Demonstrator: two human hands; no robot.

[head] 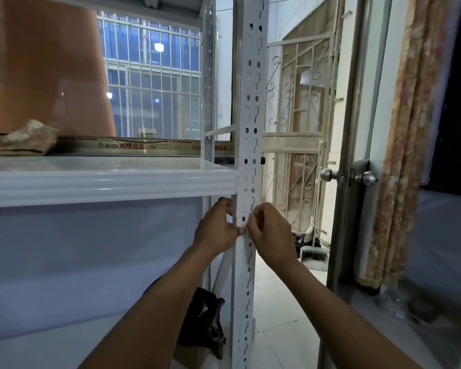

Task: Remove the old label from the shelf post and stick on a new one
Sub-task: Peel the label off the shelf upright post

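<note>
Shelf board (104, 182): white and glossy, running in from the left and ending at the post; it puts the work just below its front lip.
Black bag (205, 323): slumped on the floor beside the foot of the post, well below the hands.
Left hand (216, 227): fingers curled round the post's left edge, thumb laid on the front face. This looks like a bracing hold, steadying the metal and pinning the paper's lower edge.
Shelf post (246, 107): a white upright with two columns of slots, standing vertical between the two hands.
Label (244, 209): a pale strip of paper flat on the post's front, from the shelf lip down to the fingertips. Whether it is the old one or the new one I cannot tell.
Right hand (270, 235): fingers bunched at the post's right edge, closed in a pinch on the label's lower right corner.
Label relative to grip: almost all of it lies above both hands; only its bottom edge meets the thumb and the pinch.
Door knob (326, 174): metal, on the door edge to the right, well apart from the work.
</note>
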